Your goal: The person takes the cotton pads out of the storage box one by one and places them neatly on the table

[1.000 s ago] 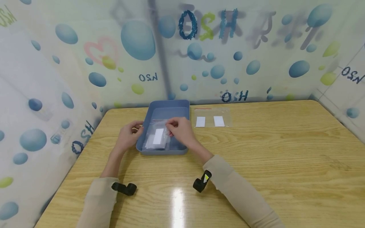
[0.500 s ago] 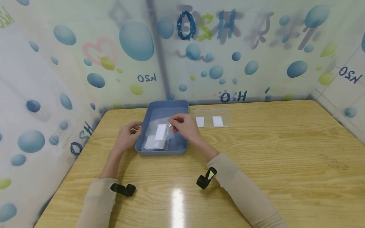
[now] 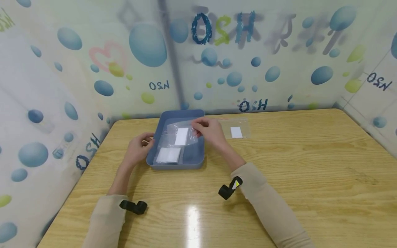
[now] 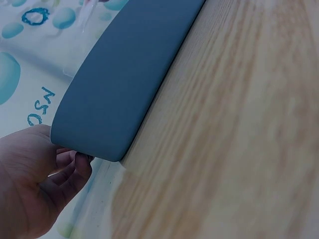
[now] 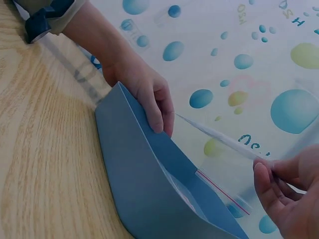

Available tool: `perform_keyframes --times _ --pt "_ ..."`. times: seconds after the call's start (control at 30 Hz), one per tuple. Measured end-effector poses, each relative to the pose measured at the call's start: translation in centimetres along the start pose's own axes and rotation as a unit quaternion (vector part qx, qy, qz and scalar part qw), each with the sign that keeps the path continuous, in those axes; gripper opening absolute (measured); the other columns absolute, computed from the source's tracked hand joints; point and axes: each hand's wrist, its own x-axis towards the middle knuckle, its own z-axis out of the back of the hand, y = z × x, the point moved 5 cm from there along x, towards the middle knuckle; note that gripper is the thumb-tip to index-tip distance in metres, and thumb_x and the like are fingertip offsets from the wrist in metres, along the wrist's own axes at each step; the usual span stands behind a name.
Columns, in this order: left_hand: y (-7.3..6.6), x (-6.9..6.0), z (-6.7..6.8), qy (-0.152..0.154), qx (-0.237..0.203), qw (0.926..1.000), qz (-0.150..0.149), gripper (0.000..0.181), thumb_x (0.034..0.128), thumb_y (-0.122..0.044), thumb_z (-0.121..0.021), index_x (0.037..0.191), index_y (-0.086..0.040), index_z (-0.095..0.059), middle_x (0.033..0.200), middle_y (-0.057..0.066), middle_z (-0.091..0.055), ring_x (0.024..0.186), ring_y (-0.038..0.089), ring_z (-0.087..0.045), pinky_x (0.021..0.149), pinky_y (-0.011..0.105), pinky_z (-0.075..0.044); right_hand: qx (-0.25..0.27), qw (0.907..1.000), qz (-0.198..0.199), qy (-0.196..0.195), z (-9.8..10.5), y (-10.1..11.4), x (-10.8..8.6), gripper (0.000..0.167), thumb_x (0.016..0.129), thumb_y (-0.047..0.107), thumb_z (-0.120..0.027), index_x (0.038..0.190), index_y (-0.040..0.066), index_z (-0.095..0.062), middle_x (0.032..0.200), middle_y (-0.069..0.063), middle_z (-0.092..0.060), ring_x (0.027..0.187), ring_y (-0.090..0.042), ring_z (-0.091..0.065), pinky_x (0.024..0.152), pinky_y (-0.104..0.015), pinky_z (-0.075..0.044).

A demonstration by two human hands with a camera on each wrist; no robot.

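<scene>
Head view, right hand (image 3: pixel 210 132): we see the fingertips pinching one edge of a clear bag.
Held bag (image 3: pixel 192 138): it carries a white insert (image 3: pixel 181 136); in the right wrist view we find it edge-on, raised above the blue-grey tray (image 3: pixel 178 166).
Left hand (image 3: pixel 138 148): we see it gripping the tray's left wall near the rim, fingers curled.
Tray contents: we make out more bagged white pieces (image 3: pixel 168 155) in the near left part; the overlapping film keeps us from counting the bags. A red-striped bag edge (image 5: pixel 222 190) rises by the rim in the right wrist view.
Desk bag (image 3: pixel 245 128): it lies flat just right of the tray, partly behind the right hand; we see one white piece (image 3: pixel 236 132) in it.
Desk (image 3: pixel 297 179): wood-grained, bearing the tray and that bag.
Backdrop (image 3: pixel 288 91): we see blue and green dots behind.
</scene>
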Motion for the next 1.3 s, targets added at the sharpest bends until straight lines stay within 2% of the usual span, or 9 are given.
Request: perform_keyframes --times 0.13,0.37,0.6,0.77,1.0,1.3 --pt "0.1 0.0 0.0 -0.001 0.001 1.0000 -0.002 0.029 0.0988 -0.006 -0.060 0.124 0.007 -0.064 0.093 0.018 -0.065 0.082 0.027 -0.066 0.068 0.019 -0.047 0.015 0.9999 -0.002 0.002 0.3 0.1 0.1 0.021 0.099 0.012 -0.066 0.110 -0.005 -0.072 0.086 -0.010 -0.067 0.068 -0.013 -0.062 0.066 -0.023 -0.054" --pt "0.2 0.0 -0.1 -0.005 0.001 1.0000 -0.007 0.028 0.0984 -0.007 -0.060 0.123 0.006 -0.065 0.092 0.016 -0.065 0.078 0.017 -0.065 0.067 0.019 -0.047 0.036 0.9993 0.001 0.005 0.7 0.2 0.2 0.020 0.099 0.010 -0.065 0.111 -0.005 -0.071 0.088 -0.009 -0.066 0.072 -0.014 -0.061 0.068 -0.023 -0.054" --pt "0.1 -0.1 0.0 -0.004 0.003 1.0000 -0.006 0.028 0.0985 -0.006 -0.060 0.123 0.007 -0.065 0.092 0.017 -0.065 0.079 0.020 -0.065 0.068 0.020 -0.047 0.020 0.9998 -0.003 0.009 1.3 0.3 0.2 0.022 0.099 0.014 -0.066 0.114 -0.001 -0.072 0.097 -0.010 -0.068 0.080 -0.016 -0.062 0.074 -0.025 -0.055" --pt "0.2 -0.1 0.0 -0.004 0.003 1.0000 -0.002 0.028 0.0984 -0.005 -0.060 0.123 0.007 -0.065 0.093 0.018 -0.065 0.080 0.023 -0.066 0.068 0.019 -0.047 0.025 0.9995 -0.017 0.012 2.3 -0.1 0.1 0.024 0.100 0.016 -0.066 0.117 0.000 -0.071 0.101 -0.011 -0.069 0.085 -0.016 -0.064 0.077 -0.026 -0.055" --pt "0.0 -0.1 0.0 -0.004 0.000 1.0000 -0.002 0.028 0.0983 -0.006 -0.060 0.123 0.007 -0.065 0.093 0.019 -0.065 0.080 0.024 -0.066 0.068 0.019 -0.047 0.028 0.9995 -0.012 0.006 4.3 -0.8 0.3 0.024 0.100 0.015 -0.066 0.116 -0.002 -0.071 0.099 -0.009 -0.069 0.083 -0.014 -0.064 0.076 -0.025 -0.055" --pt "0.1 0.0 0.0 -0.004 -0.001 1.0000 0.000 0.028 0.0981 -0.005 -0.060 0.123 0.007 -0.065 0.094 0.019 -0.065 0.080 0.023 -0.066 0.068 0.019 -0.047 0.004 1.0000 -0.003 0.002 6.6 -1.5 0.3 0.026 0.101 0.016 -0.064 0.118 -0.003 -0.069 0.100 -0.011 -0.068 0.086 -0.016 -0.063 0.077 -0.024 -0.055"
